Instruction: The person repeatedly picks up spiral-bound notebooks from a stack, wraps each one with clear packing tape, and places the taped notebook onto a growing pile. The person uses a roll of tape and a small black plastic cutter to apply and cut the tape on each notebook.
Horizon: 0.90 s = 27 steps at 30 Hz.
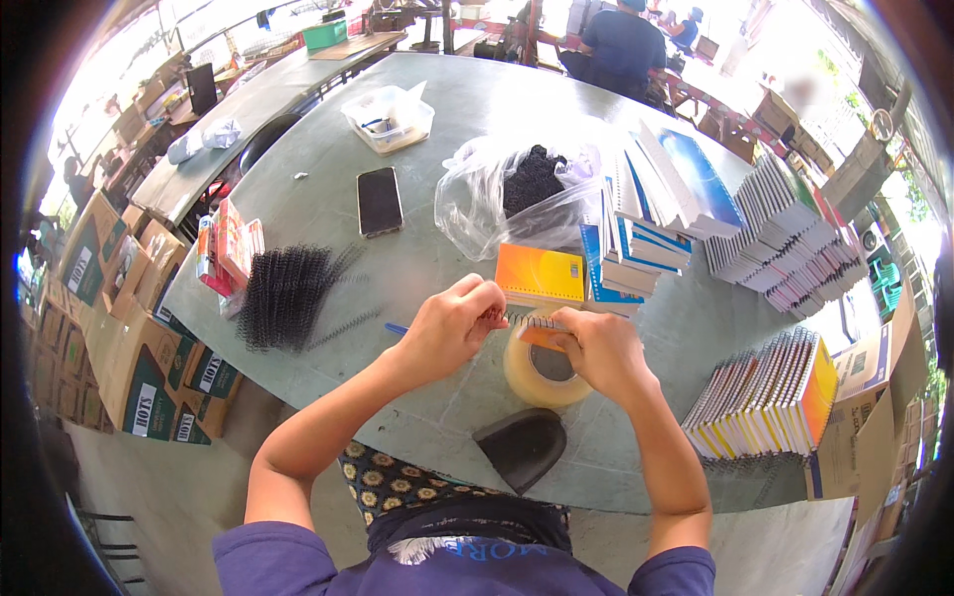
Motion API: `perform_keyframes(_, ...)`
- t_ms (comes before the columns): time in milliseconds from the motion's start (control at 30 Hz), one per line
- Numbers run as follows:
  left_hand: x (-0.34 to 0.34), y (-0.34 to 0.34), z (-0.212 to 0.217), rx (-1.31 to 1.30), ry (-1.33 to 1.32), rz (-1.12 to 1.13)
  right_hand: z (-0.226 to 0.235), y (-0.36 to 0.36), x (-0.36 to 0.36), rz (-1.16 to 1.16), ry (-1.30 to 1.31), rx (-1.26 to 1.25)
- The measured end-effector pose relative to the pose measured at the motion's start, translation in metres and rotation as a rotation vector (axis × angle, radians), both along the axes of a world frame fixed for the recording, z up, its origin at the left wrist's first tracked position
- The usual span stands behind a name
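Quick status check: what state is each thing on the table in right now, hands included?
Left hand: closed, pinching the spiral edge of the small notebook.
Right hand: gripping the small notebook, held over the tape roll.
Tape roll: lying flat.
Orange notebook: closed, flat.
Phone: screen dark, lying flat.
Plastic bag: open, black coils inside.
Black spiral coils: loose, piled.
Clear tub: open, no lid.

Grey table, phone, tape roll, notebook stacks, spiral coils
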<state>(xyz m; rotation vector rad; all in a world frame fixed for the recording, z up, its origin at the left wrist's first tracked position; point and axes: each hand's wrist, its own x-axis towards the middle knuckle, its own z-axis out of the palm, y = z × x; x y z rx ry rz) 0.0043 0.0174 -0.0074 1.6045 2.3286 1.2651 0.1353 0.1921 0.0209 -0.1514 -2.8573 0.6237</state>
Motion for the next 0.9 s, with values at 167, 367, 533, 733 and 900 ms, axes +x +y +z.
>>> perform_keyframes(167, 0.007, 0.006, 0.020, -0.031, 0.174, 0.066, -0.010, 0.003, -0.002, -0.024, -0.076, 0.032)
perform_keyframes(367, -0.022, -0.002, 0.003, -0.237, -0.299, -0.066, -0.005, 0.010, 0.005, -0.052, -0.082, 0.005)
perform_keyframes(533, -0.021, 0.001, 0.010, -0.171, -0.422, -0.096, -0.009, 0.031, 0.018, -0.141, -0.118, -0.358)
perform_keyframes(733, -0.018, 0.002, 0.004, -0.016, -0.095, -0.087, -0.068, 0.045, 0.029, -0.180, 0.314, -1.100)
perform_keyframes(900, -0.011, 0.000, 0.009, -0.066, -0.166, -0.045, -0.059, 0.034, 0.033, -0.188, 0.390, -1.202)
